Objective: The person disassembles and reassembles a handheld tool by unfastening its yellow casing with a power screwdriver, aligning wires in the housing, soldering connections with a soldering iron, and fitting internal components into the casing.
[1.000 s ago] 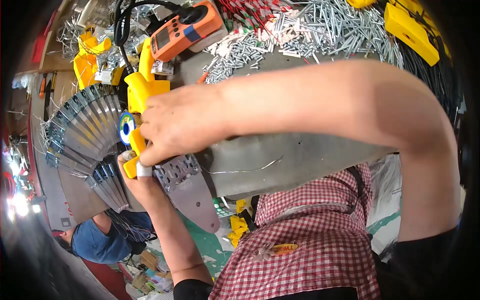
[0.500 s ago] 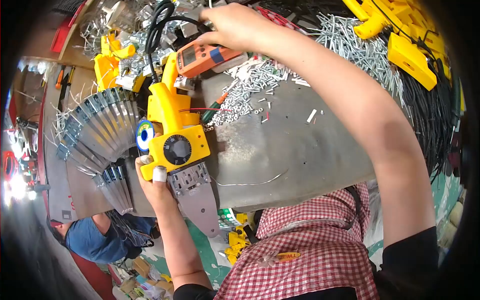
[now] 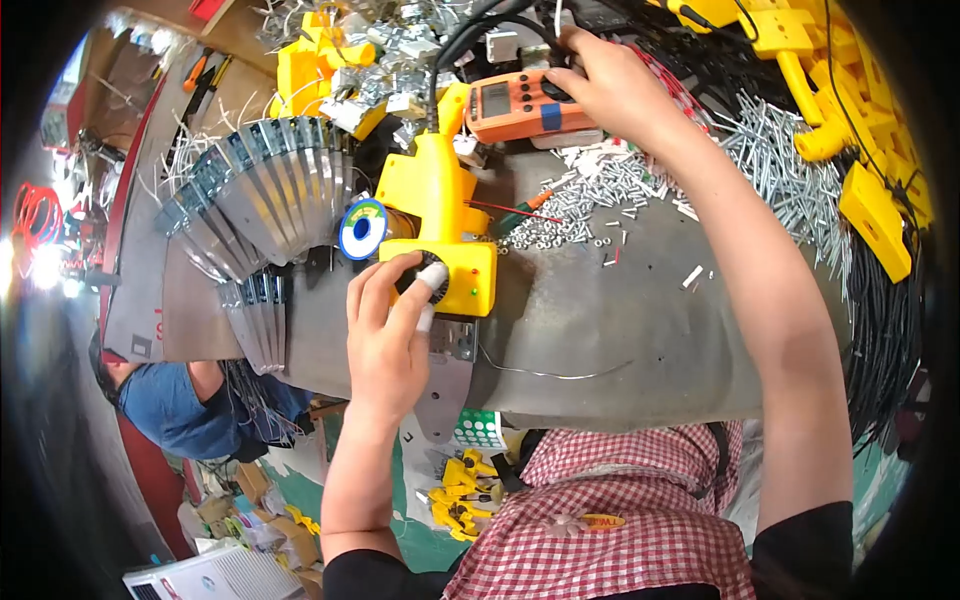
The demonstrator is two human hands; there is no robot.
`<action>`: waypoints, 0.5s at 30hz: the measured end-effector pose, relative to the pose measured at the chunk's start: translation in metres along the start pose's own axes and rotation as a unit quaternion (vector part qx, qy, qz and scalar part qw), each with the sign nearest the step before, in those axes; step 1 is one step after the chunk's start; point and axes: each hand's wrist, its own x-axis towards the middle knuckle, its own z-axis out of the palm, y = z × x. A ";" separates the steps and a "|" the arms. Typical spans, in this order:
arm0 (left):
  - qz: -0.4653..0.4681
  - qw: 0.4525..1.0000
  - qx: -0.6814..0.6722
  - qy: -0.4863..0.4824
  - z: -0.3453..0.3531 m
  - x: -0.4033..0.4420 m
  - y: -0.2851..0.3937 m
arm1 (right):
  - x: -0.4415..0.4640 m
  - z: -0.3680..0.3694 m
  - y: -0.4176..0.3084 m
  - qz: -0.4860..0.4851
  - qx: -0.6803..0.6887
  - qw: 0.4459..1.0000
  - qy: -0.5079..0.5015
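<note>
One yellow tool, long axis and plate toward wearer — left grip pinching dial.

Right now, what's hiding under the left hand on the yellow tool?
Under the left hand is a black dial on the yellow tool. Bits show around the fingers; the rest is covered and can't be seen.

Open room: bare stretch of grey mat, between yellow device and right forearm.
Low obstacle there: thin silver wire, toward the near edge.
Left side: solder spool and fanned metal strips, crowding the left hand.
Far side: orange meter, looped black cable, fastener heap.
</note>
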 end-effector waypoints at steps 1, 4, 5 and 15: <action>0.016 0.999 0.025 -0.024 -0.003 0.001 -0.004 | -0.001 -0.003 -0.005 0.019 -0.006 1.000 -0.012; 0.038 0.996 0.065 -0.037 -0.006 0.006 -0.005 | -0.001 -0.005 -0.008 0.041 -0.013 0.998 -0.037; 0.041 0.995 0.075 -0.047 -0.007 0.007 -0.006 | -0.001 -0.003 -0.005 0.033 -0.013 0.999 -0.032; -0.079 0.988 0.132 -0.015 0.001 0.006 -0.003 | 0.003 -0.003 -0.016 0.053 0.001 0.998 -0.029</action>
